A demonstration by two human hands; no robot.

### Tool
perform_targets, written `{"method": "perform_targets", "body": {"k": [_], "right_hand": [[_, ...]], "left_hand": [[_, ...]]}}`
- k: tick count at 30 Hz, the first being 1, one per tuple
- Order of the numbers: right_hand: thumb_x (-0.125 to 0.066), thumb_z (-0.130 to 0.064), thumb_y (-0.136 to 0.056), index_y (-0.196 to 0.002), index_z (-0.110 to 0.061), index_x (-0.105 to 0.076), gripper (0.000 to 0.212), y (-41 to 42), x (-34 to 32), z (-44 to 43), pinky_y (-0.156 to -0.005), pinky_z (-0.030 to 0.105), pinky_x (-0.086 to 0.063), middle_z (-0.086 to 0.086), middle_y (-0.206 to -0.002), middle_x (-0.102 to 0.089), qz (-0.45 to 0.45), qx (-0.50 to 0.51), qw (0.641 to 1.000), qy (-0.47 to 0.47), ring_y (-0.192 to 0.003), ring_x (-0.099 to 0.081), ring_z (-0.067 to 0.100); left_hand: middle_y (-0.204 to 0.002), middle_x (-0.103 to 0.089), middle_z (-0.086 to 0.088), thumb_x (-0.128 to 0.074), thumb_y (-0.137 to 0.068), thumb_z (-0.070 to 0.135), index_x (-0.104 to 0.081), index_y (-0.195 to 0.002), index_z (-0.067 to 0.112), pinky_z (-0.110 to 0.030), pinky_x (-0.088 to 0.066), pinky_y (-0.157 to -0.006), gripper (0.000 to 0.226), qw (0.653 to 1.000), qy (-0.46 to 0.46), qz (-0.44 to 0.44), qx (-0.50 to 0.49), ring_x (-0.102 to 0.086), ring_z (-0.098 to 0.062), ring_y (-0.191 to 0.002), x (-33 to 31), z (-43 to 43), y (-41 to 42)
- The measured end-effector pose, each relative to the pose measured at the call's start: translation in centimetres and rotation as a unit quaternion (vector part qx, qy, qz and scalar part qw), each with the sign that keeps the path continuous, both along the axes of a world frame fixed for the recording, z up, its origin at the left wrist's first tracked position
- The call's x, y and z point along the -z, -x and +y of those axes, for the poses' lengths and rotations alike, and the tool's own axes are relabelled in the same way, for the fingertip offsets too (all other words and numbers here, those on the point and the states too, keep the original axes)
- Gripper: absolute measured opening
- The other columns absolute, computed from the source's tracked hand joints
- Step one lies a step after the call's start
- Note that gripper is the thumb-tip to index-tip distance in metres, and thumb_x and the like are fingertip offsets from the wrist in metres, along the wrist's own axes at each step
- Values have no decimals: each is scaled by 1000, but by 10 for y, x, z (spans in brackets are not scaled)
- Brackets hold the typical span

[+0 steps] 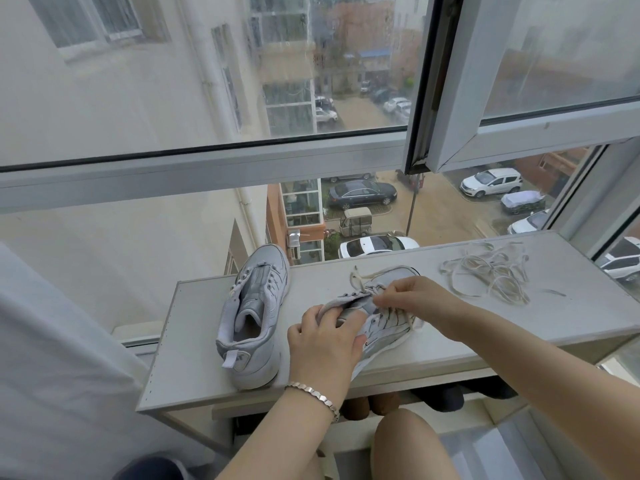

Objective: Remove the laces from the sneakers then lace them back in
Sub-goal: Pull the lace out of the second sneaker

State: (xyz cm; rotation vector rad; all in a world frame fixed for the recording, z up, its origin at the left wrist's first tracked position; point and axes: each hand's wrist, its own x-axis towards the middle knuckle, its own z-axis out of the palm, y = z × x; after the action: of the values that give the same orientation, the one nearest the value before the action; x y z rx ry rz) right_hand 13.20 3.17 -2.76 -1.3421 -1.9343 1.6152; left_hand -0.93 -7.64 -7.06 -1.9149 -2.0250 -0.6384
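As sneaker (384,332) is gripped by left hand (322,337), its limp lace (356,277) is pinched near eyelets, two o'clock, by right hand (412,296).

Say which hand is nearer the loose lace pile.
Right. The right hand, at the sneaker's eyelets, is left of the lace pile; the left hand grips its collar, farther left.

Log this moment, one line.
left hand: holds sneaker | right hand: pinches lace | other sneaker: laceless | loose lace: on shelf

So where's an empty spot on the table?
Bare: left end of the table, beside the unlaced sneaker, and the right end past the loose lace. Crowded: the middle, left hand and right hand on the other sneaker.
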Motion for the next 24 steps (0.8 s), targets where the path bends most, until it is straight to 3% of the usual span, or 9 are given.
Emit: {"method": "perform_targets", "body": {"k": [4,7,9,11,14,17,20,21,24], "right_hand": [[-63,-32,-86,-52,-15,-37,46,10,-9,-1,-41,15,-21,-5,-46,-31,-83,-15,993,-78,-41,-25,9],[-60,-42,-86,-51,-11,-52,47,14,-20,-4,-40,18,-21,-5,-39,-27,-161,-49,977,-129,-37,-24,9],[-62,-43,-84,-52,-12,-59,44,12,-28,-9,-46,16,-26,-3,-45,-34,-103,-49,986,-123,-44,-31,10],[-67,-37,-78,-51,-13,-52,39,6,-36,-13,-59,19,-33,-3,-49,-43,60,20,996,-62,-53,-40,12],[-68,-30,-70,-47,-11,-47,36,-13,-50,-4,-68,25,-36,-3,-44,-43,237,109,965,-14,-50,-48,9],[-52,-36,-76,-51,-13,-64,36,-32,-61,-1,-60,28,-34,-6,-40,-24,221,14,975,-5,-42,-36,14],[-71,-55,-66,-83,-9,-74,49,-41,-61,-6,-46,22,-23,-3,-48,-23,158,-84,984,-15,-44,-20,12],[-74,-62,-59,-81,-10,-74,57,-43,-60,-7,-44,19,-21,0,-50,-26,152,-101,983,-17,-45,-21,12],[-72,-70,-52,-45,-14,-58,58,-50,-61,-6,-44,15,-26,1,-50,-38,165,-89,982,-39,-46,-29,11]], "left_hand": [[-80,-66,13,-85,-50,38,-52,-85,37,-33,-46,-50,48,1000,12,5,-7,-64,-21,-75,0,0,1],[-75,-65,13,-87,-49,36,-53,-83,36,-33,-45,-47,48,1000,21,0,-12,-64,-21,-71,-1,3,2],[-74,-65,12,-87,-49,34,-51,-84,36,-34,-46,-46,50,1000,19,-11,-16,-64,-22,-70,0,3,3],[-74,-66,11,-88,-49,32,-55,-83,34,-35,-46,-45,48,1000,14,-15,-22,-64,-23,-69,-1,2,5],[-71,-65,10,-88,-47,31,-61,-82,32,-35,-45,-45,44,999,8,-6,-42,-63,-24,-67,-2,2,4],[-66,-65,8,-89,-45,29,-63,-80,31,-35,-45,-46,44,998,19,-1,-60,-62,-26,-63,-4,3,0],[-64,-64,7,-89,-44,30,-65,-78,30,-34,-44,-45,42,998,18,7,-67,-61,-25,-62,-5,2,-1],[-63,-64,8,-89,-44,30,-65,-78,30,-34,-44,-45,41,998,13,7,-69,-61,-25,-62,-4,2,-1],[-62,-63,8,-89,-44,30,-65,-76,30,-33,-43,-45,40,998,10,3,-67,-61,-25,-61,-5,3,0]]}}
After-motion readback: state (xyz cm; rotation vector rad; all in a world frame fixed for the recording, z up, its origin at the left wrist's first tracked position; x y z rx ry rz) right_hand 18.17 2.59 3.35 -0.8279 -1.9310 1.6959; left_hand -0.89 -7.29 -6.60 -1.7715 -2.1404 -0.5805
